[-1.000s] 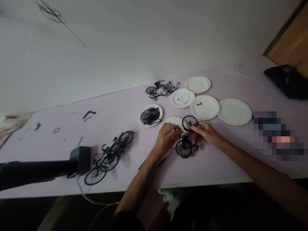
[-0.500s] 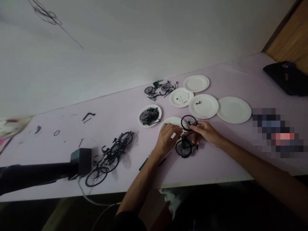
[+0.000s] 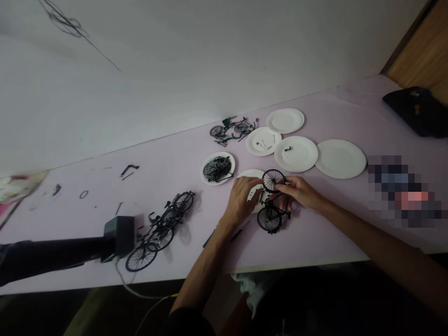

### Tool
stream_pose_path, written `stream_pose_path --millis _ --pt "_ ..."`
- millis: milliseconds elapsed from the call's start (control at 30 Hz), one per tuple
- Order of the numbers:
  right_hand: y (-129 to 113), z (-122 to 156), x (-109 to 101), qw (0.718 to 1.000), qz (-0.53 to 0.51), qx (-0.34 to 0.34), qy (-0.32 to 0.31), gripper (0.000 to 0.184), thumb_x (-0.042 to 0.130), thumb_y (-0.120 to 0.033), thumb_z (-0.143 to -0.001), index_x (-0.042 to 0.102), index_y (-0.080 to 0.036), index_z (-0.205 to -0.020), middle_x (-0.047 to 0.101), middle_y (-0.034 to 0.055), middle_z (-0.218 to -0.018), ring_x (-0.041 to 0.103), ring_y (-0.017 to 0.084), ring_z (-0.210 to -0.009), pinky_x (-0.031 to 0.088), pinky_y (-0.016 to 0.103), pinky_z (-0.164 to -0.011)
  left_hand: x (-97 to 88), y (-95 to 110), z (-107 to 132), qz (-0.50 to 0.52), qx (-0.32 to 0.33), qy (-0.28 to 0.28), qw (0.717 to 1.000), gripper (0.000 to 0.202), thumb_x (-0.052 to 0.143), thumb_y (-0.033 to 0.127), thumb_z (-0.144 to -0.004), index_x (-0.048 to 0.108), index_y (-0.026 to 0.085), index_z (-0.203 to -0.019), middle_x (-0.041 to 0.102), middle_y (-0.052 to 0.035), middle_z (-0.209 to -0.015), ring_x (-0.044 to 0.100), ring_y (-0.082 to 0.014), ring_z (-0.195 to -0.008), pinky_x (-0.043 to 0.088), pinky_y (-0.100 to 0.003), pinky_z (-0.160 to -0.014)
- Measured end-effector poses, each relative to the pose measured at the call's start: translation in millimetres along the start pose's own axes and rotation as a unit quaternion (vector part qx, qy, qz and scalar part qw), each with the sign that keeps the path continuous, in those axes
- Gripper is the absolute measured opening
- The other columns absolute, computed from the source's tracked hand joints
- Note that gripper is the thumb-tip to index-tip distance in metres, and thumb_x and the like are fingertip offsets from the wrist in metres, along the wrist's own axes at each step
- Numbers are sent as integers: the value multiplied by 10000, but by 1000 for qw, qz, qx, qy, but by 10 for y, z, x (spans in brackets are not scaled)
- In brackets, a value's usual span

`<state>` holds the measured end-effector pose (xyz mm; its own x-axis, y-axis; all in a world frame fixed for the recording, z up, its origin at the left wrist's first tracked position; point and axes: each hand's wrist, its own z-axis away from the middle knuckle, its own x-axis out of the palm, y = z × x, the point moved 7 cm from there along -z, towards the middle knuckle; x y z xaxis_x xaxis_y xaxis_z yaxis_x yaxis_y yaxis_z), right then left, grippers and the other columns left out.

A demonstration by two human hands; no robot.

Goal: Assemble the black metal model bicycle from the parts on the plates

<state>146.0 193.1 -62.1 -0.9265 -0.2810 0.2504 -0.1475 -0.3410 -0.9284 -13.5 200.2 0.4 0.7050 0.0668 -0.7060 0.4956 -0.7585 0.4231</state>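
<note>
A small black model bicycle [image 3: 269, 218] is tilted over the table, its spoked front wheel [image 3: 273, 181] raised toward the far side. My right hand [image 3: 297, 192] grips it from the right, thumb on the wheel and other fingers curled behind, partly hidden. On the left side, my left hand [image 3: 243, 198] has its fingertips at the wheel's edge, with the thumb apart from them and nothing visible between; whether they touch the rim I cannot tell. Beneath the hands lies a paper plate [image 3: 249, 174] with small dark parts, mostly covered.
Two assembled model bicycles [image 3: 161, 235] stand at left beside a black box on an arm [image 3: 119, 237]. Dark parts fill one plate [image 3: 204, 170]; more plates [image 3: 341, 158] lie at the back right. Bicycle pieces [image 3: 233, 130] rest near the wall. A screwdriver-like tool [image 3: 209, 239] lies by my left forearm.
My left thumb and fingers have spread apart near the wheel. The model bicycle has shifted slightly, its lower wheel a little to the right and nearer me.
</note>
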Motion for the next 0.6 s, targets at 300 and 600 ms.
stream_pose_path --millis 300,600 --pt "2 8 3 1000 11 5 -10 251 670 -395 -859 646 -169 -967 785 75 -843 660 126 -455 507 206 -379 -139 36 -5 63 -44 -14 997 201 523 376 -977 550 190 -1051 591 -24 -806 568 -174 -775 462 -338 -771" --pt "19 21 29 999 23 23 -36 257 653 -412 -873 620 -160 -912 787 117 -906 694 151 -506 459 185 -341 -154 -279 24 80 -164 53 982 246 676 351 -896 538 194 -1027 479 29 -758 457 -122 -655 403 -245 -628"
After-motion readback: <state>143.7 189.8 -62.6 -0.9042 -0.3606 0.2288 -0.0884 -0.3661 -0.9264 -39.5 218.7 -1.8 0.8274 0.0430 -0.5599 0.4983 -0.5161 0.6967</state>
